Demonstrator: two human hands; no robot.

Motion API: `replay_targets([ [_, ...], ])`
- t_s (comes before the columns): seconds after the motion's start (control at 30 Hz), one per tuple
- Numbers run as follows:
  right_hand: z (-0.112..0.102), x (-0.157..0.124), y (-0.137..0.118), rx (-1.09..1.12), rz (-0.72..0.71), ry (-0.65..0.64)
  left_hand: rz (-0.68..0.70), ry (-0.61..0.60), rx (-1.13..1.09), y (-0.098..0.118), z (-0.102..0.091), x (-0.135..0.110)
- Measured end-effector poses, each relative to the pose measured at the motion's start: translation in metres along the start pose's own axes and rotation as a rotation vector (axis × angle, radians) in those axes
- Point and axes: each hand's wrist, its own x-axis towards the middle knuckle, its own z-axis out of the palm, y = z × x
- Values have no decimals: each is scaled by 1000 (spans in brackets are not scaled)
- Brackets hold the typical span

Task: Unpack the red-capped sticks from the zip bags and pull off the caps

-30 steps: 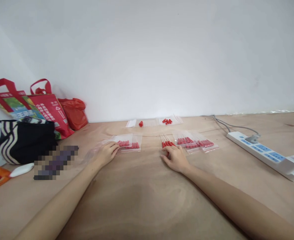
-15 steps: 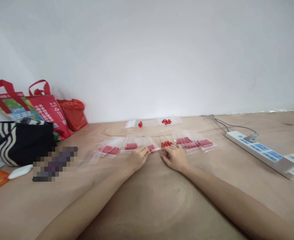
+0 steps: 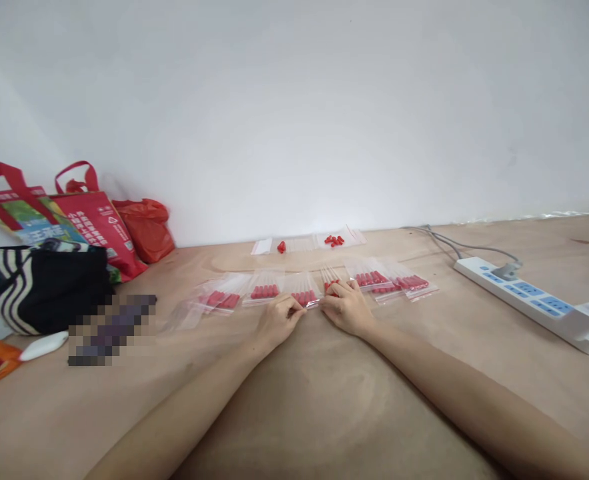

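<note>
A clear zip bag (image 3: 303, 298) with several red-tipped pale sticks inside lies between my hands. My left hand (image 3: 278, 323) is closed, thumb and fingers pinching the near left edge of this bag. At its right corner my right hand (image 3: 348, 309) is closed too, its fingertips on the bag's edge. Loose red-tipped sticks (image 3: 330, 275) lie fanned out beyond my right hand, which partly hides their red ends. Other filled zip bags lie on both sides: one (image 3: 264, 291) and another (image 3: 224, 299) on the left, more (image 3: 371, 279) on the right.
Small red pieces (image 3: 334, 241) and a single red piece (image 3: 281, 247) lie on clear bags near the wall. On the right is a white power strip (image 3: 517, 293) with grey cables. Shopping bags (image 3: 101, 223), a black bag (image 3: 59, 287) and a pixelated dark object (image 3: 114, 330) are on the left.
My right hand has shifted slightly left, onto the bag's right corner and over more of the loose sticks' red ends. The bag's contents show more fully beside my left hand.
</note>
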Motion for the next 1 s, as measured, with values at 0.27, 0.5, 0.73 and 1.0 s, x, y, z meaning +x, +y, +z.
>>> replay_targets([
  [0.27,-5,0,-2,18,-18,-31,-30,1,0,3,-2,0],
  [0.5,-1,3,-4,6,-35,-16,-25,10,-24,1,2,-1],
  [0.73,6,8,-6,-26,-63,9,19,40,-75,6,1,3],
  [1.0,4,6,-5,14,-72,10,126,32,-125,8,8,6],
])
